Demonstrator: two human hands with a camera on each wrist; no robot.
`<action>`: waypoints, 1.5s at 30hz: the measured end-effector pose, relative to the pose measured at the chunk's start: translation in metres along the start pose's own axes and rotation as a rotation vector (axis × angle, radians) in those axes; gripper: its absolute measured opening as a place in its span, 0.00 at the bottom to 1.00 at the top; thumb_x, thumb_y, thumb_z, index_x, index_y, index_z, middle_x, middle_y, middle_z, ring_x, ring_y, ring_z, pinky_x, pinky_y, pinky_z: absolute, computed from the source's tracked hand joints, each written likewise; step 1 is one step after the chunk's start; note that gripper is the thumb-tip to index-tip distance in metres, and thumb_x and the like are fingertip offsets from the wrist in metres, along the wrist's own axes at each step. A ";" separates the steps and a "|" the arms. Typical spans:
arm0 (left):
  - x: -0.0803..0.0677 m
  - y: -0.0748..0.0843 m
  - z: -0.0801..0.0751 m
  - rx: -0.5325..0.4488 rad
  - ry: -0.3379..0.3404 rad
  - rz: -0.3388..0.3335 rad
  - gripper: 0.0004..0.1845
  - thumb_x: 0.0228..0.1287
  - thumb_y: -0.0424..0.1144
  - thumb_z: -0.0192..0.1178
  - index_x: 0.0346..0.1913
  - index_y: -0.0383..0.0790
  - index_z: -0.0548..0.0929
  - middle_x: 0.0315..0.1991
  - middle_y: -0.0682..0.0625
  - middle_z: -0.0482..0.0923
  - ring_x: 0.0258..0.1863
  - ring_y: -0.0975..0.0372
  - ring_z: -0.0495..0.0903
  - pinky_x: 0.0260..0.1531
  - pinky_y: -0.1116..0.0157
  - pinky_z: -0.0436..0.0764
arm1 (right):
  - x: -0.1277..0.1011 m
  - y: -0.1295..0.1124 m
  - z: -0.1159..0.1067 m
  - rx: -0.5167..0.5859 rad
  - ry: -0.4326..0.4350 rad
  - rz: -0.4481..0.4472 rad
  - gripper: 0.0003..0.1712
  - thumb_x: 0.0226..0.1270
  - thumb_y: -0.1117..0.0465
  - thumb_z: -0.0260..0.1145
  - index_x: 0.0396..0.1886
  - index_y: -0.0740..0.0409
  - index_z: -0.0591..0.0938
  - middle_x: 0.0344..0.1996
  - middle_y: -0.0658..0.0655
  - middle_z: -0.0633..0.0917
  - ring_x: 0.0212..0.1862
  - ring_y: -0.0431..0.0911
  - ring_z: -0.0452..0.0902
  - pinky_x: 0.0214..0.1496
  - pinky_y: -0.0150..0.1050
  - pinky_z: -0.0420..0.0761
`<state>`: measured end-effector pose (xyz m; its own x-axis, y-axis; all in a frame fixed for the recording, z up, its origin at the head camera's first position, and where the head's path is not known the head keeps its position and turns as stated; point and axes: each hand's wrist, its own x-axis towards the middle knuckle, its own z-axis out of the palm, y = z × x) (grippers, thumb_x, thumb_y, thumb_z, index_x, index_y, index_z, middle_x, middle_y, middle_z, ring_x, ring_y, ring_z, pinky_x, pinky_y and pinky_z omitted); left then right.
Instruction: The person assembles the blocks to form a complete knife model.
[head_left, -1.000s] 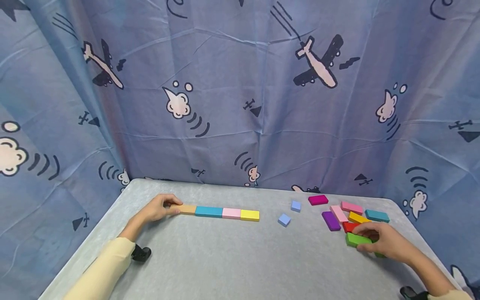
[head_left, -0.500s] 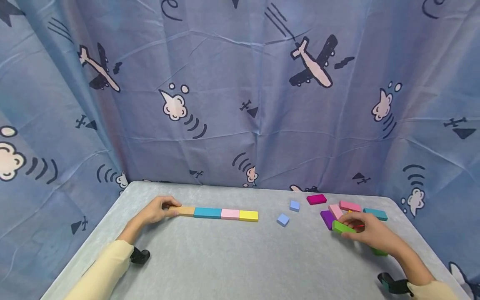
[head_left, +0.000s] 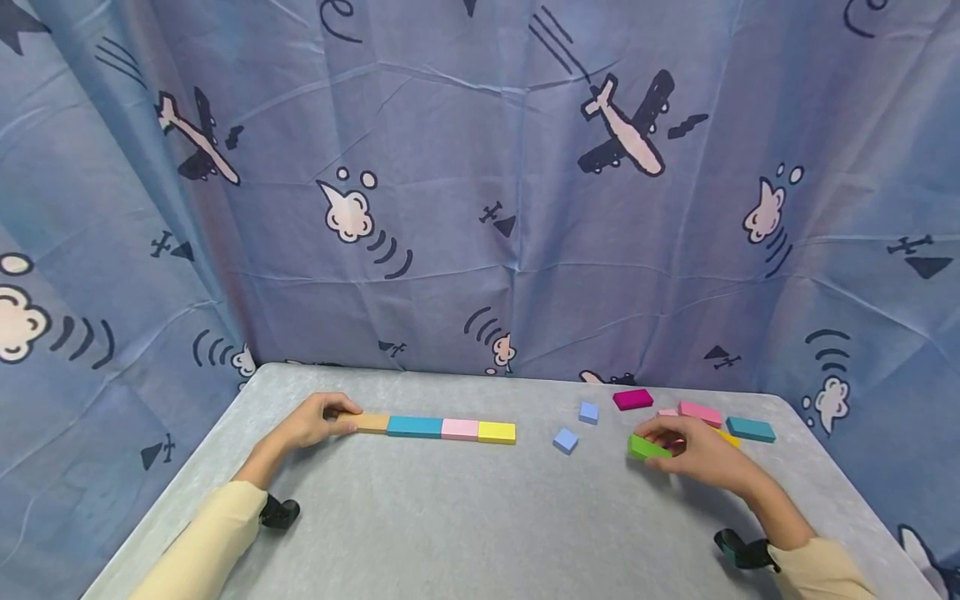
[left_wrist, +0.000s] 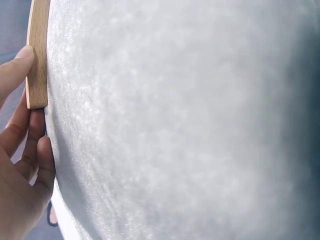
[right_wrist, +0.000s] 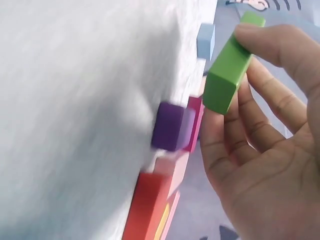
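**Grey felt table, airplane-print curtain behind**

Felt-like tabletop [head_left: 450, 517] was soft grey. My right hand [head_left: 693, 454] pinched a smooth green block [head_left: 647, 449] just above it, beside the loose coloured blocks. My left hand [head_left: 311, 421] pressed fingertips against the flat wooden block [head_left: 371, 422], which ended a four-block row.

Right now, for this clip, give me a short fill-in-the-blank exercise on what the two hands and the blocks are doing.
1. The right hand pinches a ____ block clear of the table.
2. The left hand touches the ____ block at the end of the row.
3. The row ends on its far side with a ____ block.
4. Two small ____ blocks lie between row and pile.

Missing words: green; wooden; yellow; blue
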<state>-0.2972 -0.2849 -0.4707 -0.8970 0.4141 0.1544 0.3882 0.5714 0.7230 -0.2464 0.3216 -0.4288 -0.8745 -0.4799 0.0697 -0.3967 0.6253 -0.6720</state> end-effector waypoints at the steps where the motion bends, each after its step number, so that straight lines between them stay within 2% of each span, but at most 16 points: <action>1: 0.000 0.000 0.000 -0.002 0.000 0.000 0.11 0.55 0.32 0.67 0.42 0.36 0.84 0.38 0.46 0.81 0.39 0.54 0.77 0.41 0.53 0.74 | 0.003 -0.001 0.002 -0.005 -0.003 -0.015 0.20 0.53 0.58 0.74 0.46 0.57 0.81 0.38 0.51 0.80 0.39 0.47 0.75 0.42 0.36 0.77; 10: 0.001 0.001 0.000 0.005 0.004 0.000 0.10 0.55 0.33 0.68 0.41 0.37 0.84 0.38 0.47 0.81 0.38 0.54 0.77 0.41 0.52 0.74 | 0.035 -0.018 0.012 0.013 -0.032 -0.070 0.17 0.53 0.62 0.73 0.44 0.54 0.81 0.38 0.50 0.80 0.40 0.50 0.74 0.44 0.39 0.77; 16: 0.002 0.001 -0.001 0.015 0.004 0.004 0.10 0.55 0.33 0.68 0.41 0.37 0.84 0.38 0.47 0.81 0.39 0.54 0.77 0.42 0.53 0.74 | 0.056 -0.029 0.020 0.053 -0.039 -0.139 0.17 0.55 0.64 0.72 0.45 0.56 0.81 0.40 0.51 0.81 0.41 0.49 0.75 0.46 0.46 0.76; 20: 0.002 0.001 -0.001 0.020 -0.001 0.006 0.10 0.55 0.33 0.67 0.41 0.37 0.84 0.38 0.47 0.81 0.39 0.54 0.77 0.41 0.53 0.74 | 0.070 -0.036 0.028 0.085 -0.045 -0.143 0.18 0.55 0.65 0.72 0.47 0.58 0.81 0.40 0.52 0.81 0.42 0.50 0.75 0.47 0.48 0.76; 27: 0.002 0.001 -0.001 0.010 -0.001 0.015 0.10 0.55 0.32 0.67 0.41 0.37 0.84 0.38 0.47 0.81 0.39 0.53 0.77 0.41 0.52 0.74 | 0.091 -0.043 0.044 0.084 -0.065 -0.143 0.19 0.54 0.63 0.72 0.48 0.58 0.81 0.39 0.52 0.80 0.42 0.50 0.75 0.46 0.46 0.76; 35: 0.000 0.000 0.000 0.005 0.009 0.030 0.10 0.54 0.33 0.68 0.41 0.35 0.84 0.37 0.46 0.81 0.37 0.55 0.77 0.40 0.56 0.74 | 0.115 -0.052 0.060 0.062 -0.102 -0.185 0.18 0.52 0.68 0.72 0.45 0.60 0.82 0.37 0.52 0.82 0.41 0.49 0.76 0.43 0.46 0.77; 45: -0.001 0.002 0.000 0.010 0.007 0.027 0.11 0.54 0.33 0.68 0.41 0.35 0.84 0.38 0.46 0.81 0.38 0.54 0.77 0.40 0.56 0.74 | 0.137 -0.058 0.075 0.026 -0.160 -0.151 0.16 0.49 0.71 0.71 0.40 0.58 0.82 0.33 0.51 0.82 0.38 0.46 0.76 0.42 0.42 0.77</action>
<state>-0.2957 -0.2842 -0.4700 -0.8878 0.4243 0.1782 0.4141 0.5676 0.7116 -0.3221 0.1731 -0.4356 -0.7495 -0.6597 0.0552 -0.5111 0.5235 -0.6817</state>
